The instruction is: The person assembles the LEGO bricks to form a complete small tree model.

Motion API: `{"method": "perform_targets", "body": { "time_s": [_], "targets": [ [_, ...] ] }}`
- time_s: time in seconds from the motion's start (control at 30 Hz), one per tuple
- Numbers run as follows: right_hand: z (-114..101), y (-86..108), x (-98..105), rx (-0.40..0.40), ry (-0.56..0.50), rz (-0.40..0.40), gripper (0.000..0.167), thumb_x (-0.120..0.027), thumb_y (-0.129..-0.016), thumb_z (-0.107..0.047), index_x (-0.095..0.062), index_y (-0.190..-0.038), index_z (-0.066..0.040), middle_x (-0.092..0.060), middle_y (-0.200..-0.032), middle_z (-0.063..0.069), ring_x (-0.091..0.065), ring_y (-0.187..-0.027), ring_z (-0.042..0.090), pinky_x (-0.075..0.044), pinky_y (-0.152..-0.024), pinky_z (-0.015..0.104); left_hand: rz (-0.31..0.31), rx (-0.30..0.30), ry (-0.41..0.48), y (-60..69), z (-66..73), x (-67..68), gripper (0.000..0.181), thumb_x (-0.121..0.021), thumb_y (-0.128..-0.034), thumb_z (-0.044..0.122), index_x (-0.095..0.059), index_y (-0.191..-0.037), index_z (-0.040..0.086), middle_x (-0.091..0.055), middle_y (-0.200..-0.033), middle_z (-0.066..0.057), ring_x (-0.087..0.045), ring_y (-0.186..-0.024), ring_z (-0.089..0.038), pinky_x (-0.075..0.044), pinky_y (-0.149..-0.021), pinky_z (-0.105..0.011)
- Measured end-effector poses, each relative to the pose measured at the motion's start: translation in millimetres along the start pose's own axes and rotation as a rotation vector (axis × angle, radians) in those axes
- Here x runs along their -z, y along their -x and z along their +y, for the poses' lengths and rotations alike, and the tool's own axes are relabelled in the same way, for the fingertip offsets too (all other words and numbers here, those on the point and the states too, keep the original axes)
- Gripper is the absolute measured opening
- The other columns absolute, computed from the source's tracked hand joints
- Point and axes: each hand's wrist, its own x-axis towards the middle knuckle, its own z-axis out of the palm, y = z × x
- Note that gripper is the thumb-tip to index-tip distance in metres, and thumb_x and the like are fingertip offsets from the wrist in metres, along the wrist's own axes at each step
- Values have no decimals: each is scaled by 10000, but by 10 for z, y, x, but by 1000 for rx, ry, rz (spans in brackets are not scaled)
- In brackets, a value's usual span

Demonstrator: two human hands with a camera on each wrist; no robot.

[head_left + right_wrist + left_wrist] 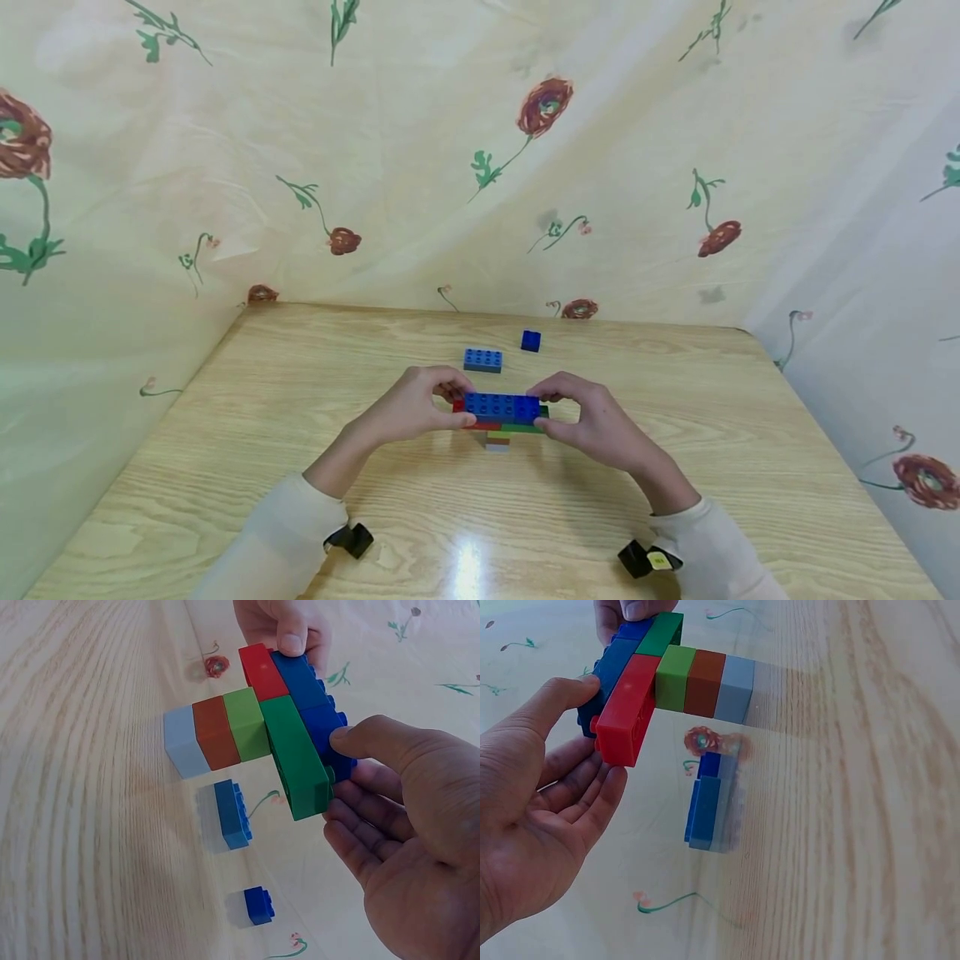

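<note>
A T-shaped stack of toy building bricks stands on the table. Its stem is a pale blue brick [735, 688], a brown brick [703, 681] and a lime green brick [247, 724]. Across the stem lie a red brick [626, 712] and a green brick [296, 757], end to end. Topmost are a longer blue brick [489, 406] and a dark blue brick [527, 407]. My left hand [408, 407] pinches the blue brick at its left end, thumb in front. My right hand [592, 417] pinches the dark blue brick at the right end. The far fingers are partly hidden.
Behind the stack on the wooden table [300, 517] lie a loose blue brick [483, 360] and a small dark blue brick [531, 341]. A flowered cloth [420, 167] hangs along the table's back and sides.
</note>
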Motion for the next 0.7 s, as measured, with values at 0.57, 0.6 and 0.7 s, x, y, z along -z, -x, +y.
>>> {"method": "perform_targets", "body": {
  "time_s": [0.57, 0.6, 0.7],
  "targets": [
    [-57, 7, -62, -15, 7, 54, 320, -824, -878, -108, -718, -1172, -175, -714, -1139, -31, -663, -1069, 176, -580, -939, 499, 10, 0, -1, -13, 14, 1, 332, -836, -882, 303, -715, -1144, 140, -719, -1038, 22, -650, -960, -130, -580, -946, -406],
    [-58, 9, -65, -16, 6, 55, 320, -823, -877, -106, -717, -1172, -173, -713, -1140, -30, -663, -1070, 177, -580, -938, 498, 9, 1, -2, -12, 12, -1, 334, -835, -882, 307, -714, -1145, 140, -720, -1039, 21, -649, -959, -128, -580, -942, -399],
    [-52, 13, -74, -18, 5, 54, 322, -825, -875, -104, -714, -1170, -170, -712, -1136, -29, -660, -1059, 173, -581, -931, 497, 9, 4, 0, -3, 9, -8, 333, -833, -884, 309, -711, -1145, 141, -718, -1042, 21, -648, -958, -127, -579, -932, -379]
  ]
}}
